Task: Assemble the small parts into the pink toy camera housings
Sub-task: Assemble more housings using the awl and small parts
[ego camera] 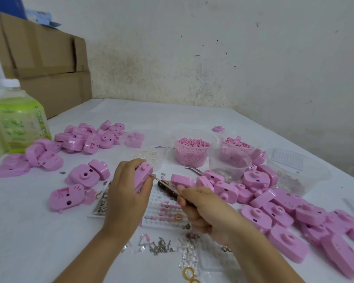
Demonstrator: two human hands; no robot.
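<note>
My left hand [127, 190] grips a pink toy camera housing [142, 176] held on edge above the table. My right hand [202, 209] holds a dark-handled screwdriver [168, 187] whose thin metal tip touches the housing's right side. Below both hands lies a white pegged tray [161, 211] with small pink pieces and rings in it. Loose screws [159, 246] and clear lenses [187, 254] lie on the table in front of me.
Piles of pink housings lie at the left [84, 139] and right [284, 211]. Clear tubs of pink bits [192, 150] stand behind, with tweezers [194, 170] beside them. A green bottle [18, 121] and cardboard boxes [39, 58] stand at the far left.
</note>
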